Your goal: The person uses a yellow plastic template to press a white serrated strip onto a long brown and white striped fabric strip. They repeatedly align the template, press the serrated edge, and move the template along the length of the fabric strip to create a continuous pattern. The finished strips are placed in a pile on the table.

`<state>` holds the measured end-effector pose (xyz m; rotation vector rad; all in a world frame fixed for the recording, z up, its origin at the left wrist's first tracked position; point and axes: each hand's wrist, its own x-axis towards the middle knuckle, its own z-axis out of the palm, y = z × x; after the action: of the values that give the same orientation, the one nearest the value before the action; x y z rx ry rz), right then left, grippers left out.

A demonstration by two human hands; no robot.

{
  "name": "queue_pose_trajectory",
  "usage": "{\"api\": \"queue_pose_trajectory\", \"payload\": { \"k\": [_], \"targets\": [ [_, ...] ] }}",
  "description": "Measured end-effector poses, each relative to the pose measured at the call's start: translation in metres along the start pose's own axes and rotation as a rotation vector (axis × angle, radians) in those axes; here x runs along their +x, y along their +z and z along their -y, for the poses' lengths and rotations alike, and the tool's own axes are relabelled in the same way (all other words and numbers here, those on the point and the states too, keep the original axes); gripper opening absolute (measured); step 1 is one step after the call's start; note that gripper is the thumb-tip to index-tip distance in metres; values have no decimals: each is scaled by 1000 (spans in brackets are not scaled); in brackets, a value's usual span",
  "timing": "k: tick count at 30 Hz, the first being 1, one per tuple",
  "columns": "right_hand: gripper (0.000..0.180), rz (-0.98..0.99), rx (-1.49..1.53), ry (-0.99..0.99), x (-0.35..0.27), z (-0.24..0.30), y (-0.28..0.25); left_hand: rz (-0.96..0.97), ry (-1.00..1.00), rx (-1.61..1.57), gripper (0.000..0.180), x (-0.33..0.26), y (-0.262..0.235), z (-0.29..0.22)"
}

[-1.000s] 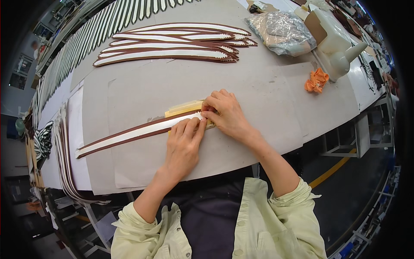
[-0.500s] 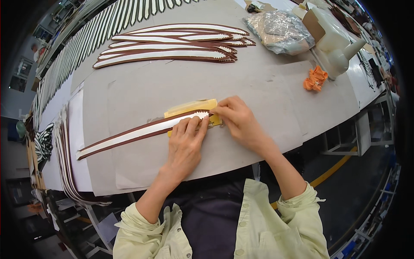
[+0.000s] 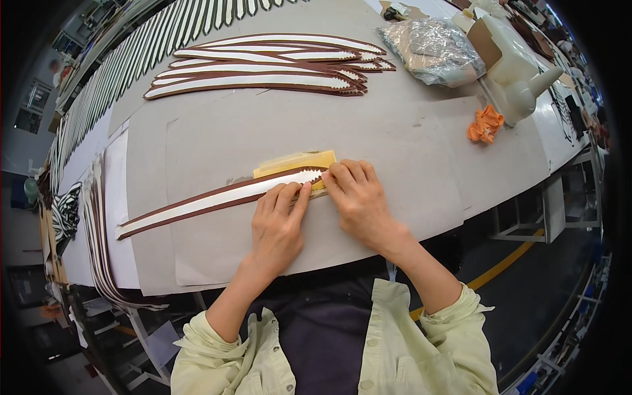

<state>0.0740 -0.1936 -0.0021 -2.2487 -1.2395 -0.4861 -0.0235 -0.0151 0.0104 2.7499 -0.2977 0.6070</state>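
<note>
A long, narrow white strip with brown edges [image 3: 210, 201] lies across a grey sheet on the table [image 3: 408, 151]. Its toothed right end rests on a yellow pad [image 3: 299, 161]. My left hand [image 3: 280, 220] lies flat on the strip, fingers pointing up toward that end. My right hand [image 3: 355, 197] presses its fingertips on the strip's right end at the pad's lower edge. Both hands hold the strip down; neither grips around it.
A stack of similar brown-and-white strips [image 3: 263, 66] lies at the back. More strips line the far left edge [image 3: 99, 217]. A crumpled clear plastic bag [image 3: 434, 49], a white bottle [image 3: 520, 66] and an orange cloth [image 3: 485, 125] sit at the right.
My right hand has slid a little to the right along the strip's end. My left hand stays pressed on the strip.
</note>
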Motion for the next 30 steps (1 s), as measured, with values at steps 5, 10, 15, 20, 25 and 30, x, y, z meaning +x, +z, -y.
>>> {"api": "queue_pose_trajectory", "payload": {
  "k": [5,10,15,20,25,30],
  "targets": [
    [40,1,212,125,-7,-7,-4,47,14,30,61,6,-1,-2],
    [46,-7,67,72,-6,1,1,50,50,103,58,10,9,-2],
    [44,34,-104,-11,-3,7,6,18,47,111,57,10,10,-4],
    [36,49,-167,-57,2,9,10,-1,-26,1,59,-1,4,4],
    [36,28,-42,49,2,5,-2,-41,-104,65,58,-34,-28,39],
    [34,103,29,109,11,4,-9,-84,-292,-15,37,-58,-69,93]
  ]
}}
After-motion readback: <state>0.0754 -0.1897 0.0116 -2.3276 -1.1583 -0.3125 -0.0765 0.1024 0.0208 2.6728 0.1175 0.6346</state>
